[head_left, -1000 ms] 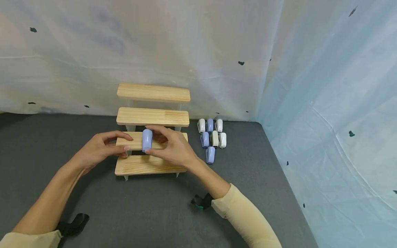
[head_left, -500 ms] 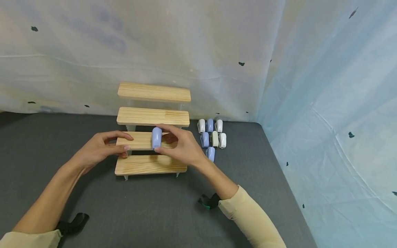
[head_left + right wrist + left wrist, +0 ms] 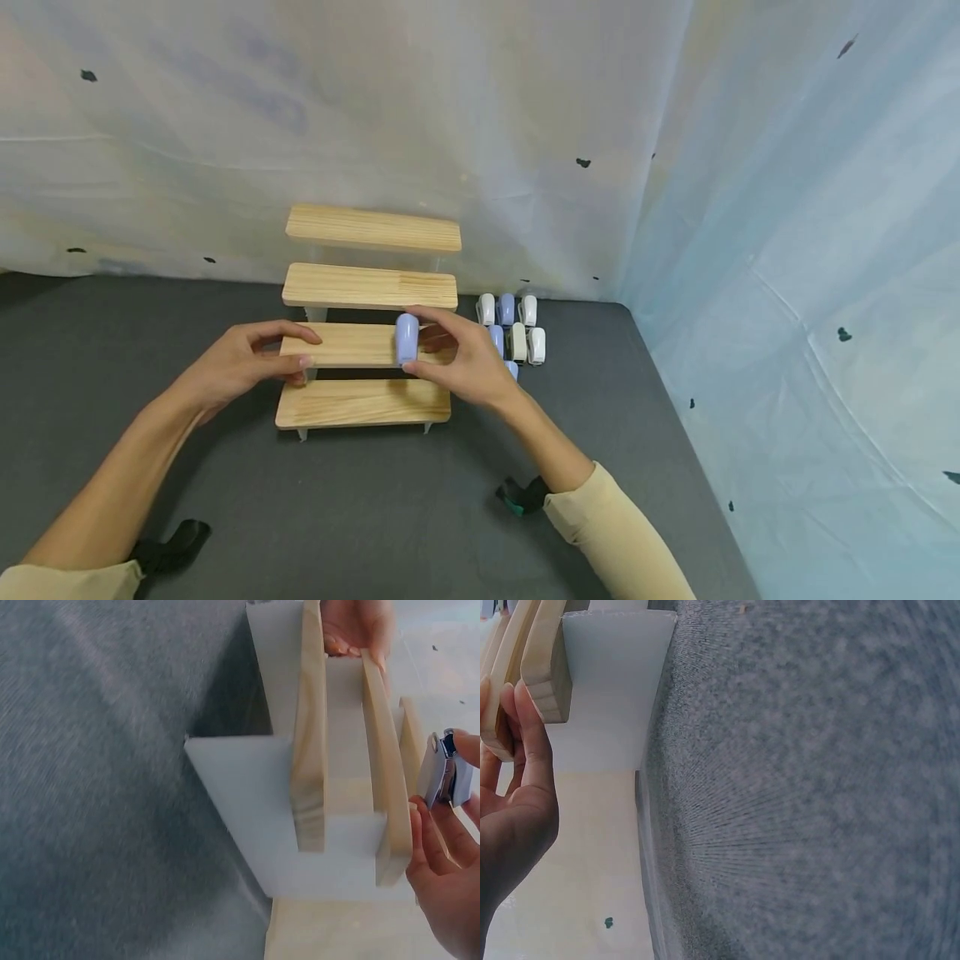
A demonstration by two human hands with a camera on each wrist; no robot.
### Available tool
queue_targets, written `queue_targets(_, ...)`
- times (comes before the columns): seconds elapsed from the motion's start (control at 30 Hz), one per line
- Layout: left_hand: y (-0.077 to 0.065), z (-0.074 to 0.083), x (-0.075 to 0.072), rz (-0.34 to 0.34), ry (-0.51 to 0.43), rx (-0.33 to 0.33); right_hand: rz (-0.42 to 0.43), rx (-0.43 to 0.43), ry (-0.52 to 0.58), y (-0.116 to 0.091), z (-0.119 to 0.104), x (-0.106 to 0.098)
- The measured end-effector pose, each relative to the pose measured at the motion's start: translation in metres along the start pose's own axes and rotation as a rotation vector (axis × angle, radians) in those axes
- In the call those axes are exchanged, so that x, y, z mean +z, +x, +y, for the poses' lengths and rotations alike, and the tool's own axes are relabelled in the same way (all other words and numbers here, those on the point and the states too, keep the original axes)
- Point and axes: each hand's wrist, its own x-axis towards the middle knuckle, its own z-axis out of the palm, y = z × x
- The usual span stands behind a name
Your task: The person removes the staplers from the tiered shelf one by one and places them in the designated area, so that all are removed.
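A four-tier wooden display rack with pale supports stands on the dark table. My left hand pinches the left end of its second board from the bottom. In the left wrist view, the fingers lie against that board's end. My right hand holds a small lilac stapler between thumb and index finger, over the right part of the same board. The right wrist view shows the stapler from the side with its metal inner part, while other fingertips are right at the board's edge.
Several more mini staplers, white, lilac and one cream stapler, are grouped on the table right of the rack, partly hidden by my right hand. A pale sheet hangs close behind the rack, and another bluish sheet borders the table's right side.
My right hand has slid the lilac stapler rightward along the second board, from left of its middle toward its right end. The left hand has stayed on the board's left end.
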Motion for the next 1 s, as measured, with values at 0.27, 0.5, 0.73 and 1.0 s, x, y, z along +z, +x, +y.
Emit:
queue_targets(0.27,0.001,-0.001,0.0,-0.004,0.007,0.015,0.02,-0.016,-0.004,-0.009,0.009,-0.014)
queue_targets(0.5,0.003,0.0,-0.001,-0.002,0.018,0.013,0.062,-0.015,-0.009,-0.018,0.015,-0.024)
queue_targets(0.73,0.001,-0.004,0.0,-0.004,-0.001,0.003,0.069,0.034,0.001,-0.029,0.001,-0.033)
queue_targets(1.0,0.002,-0.004,0.0,0.004,0.005,0.007,0.066,0.09,-0.03,-0.041,-0.004,-0.047)
